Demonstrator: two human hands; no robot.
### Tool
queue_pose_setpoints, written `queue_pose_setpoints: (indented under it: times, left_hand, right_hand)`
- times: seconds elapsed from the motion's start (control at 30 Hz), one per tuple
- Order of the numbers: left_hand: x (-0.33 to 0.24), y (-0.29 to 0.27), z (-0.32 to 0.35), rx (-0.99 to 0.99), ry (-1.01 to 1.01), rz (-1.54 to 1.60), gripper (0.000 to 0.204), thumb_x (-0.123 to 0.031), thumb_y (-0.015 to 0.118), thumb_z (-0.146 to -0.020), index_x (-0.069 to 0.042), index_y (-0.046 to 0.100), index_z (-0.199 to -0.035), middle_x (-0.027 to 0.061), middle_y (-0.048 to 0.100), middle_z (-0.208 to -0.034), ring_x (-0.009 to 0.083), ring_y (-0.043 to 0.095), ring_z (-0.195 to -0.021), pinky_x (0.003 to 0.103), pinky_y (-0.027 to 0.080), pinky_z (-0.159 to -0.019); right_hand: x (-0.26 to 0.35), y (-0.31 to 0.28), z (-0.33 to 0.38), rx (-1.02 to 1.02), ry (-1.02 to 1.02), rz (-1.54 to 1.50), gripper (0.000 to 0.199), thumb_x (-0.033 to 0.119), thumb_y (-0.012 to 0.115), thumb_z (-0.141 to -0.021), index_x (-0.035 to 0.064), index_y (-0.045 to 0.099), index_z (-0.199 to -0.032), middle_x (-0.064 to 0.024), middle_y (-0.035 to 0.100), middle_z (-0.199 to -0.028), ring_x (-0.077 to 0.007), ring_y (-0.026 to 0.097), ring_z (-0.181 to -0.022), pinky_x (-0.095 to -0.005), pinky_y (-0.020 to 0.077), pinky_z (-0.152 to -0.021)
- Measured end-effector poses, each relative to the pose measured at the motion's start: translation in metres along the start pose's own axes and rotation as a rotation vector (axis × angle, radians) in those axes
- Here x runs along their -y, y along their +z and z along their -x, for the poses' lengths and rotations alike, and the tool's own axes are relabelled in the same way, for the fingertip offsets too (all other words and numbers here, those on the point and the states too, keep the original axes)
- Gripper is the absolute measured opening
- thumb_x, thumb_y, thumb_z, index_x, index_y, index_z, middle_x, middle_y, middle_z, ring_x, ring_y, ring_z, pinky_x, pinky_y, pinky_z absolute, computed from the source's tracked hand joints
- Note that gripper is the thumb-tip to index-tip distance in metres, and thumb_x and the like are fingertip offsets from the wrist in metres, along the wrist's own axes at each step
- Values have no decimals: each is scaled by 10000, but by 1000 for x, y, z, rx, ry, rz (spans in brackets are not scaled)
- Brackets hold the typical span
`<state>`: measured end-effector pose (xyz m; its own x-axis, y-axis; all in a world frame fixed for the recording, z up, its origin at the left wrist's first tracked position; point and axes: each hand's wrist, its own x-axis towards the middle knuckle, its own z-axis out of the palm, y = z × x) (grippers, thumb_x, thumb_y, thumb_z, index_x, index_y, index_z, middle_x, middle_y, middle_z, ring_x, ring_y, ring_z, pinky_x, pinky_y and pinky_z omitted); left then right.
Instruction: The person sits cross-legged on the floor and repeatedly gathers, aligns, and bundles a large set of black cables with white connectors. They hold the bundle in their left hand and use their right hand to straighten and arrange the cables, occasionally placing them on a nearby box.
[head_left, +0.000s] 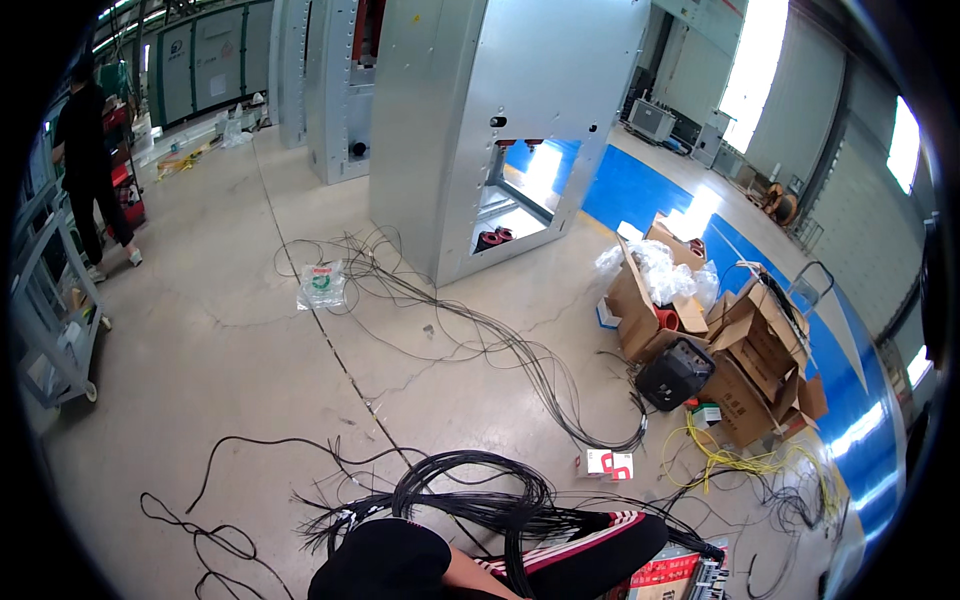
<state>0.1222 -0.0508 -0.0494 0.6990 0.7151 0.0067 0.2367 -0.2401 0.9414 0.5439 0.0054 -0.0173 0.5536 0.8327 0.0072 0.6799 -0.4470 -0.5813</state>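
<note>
Neither my left hand nor my right hand shows. At the lower edge a black sleeve point(385, 560) and a short stretch of bare forearm point(478, 576) appear, and the forearm runs out of the picture. Right by it lies a thick coiled bundle of black wires point(470, 470), with many loose ends fanned out at its left. Part of the bundle hangs across my black trouser leg point(590, 560) with pink and white stripes. Beside my knee sits a red-and-white box point(662, 578) with a row of small metallic parts along its right side.
A tall grey metal cabinet point(430, 130) stands ahead. Long thin wires point(500, 335) trail over the floor, near a plastic bag point(322, 286). Open cardboard boxes point(760, 370), a black speaker-like case point(675, 374) and yellow wires point(715, 455) lie right. A person point(82, 160) stands far left by a cart point(60, 300).
</note>
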Motion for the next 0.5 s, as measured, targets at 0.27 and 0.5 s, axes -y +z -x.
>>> queue_pose_setpoints:
  times: [0.27, 0.5]
  left_hand:
    - [11, 7, -8, 27, 77, 27, 342, -405, 548, -951, -86, 652, -884, 170, 659, -784, 375, 638, -746, 487, 498, -688]
    - [8, 14, 0, -96, 107, -67, 342, -405, 540, -961, -90, 650, -886, 158, 654, -735, 379, 640, -711, 495, 500, -677]
  right_hand:
    - [-68, -16, -58, 229, 267, -414, 824, 125, 683, -789, -30, 300, -1502, -264, 553, -1355, -299, 546, -1269, -388, 435, -1056]
    - [-81, -26, -39, 48, 248, -537, 607, 136, 635, -860, -17, 423, -1408, -163, 587, -1188, -202, 555, -1070, -308, 431, -887]
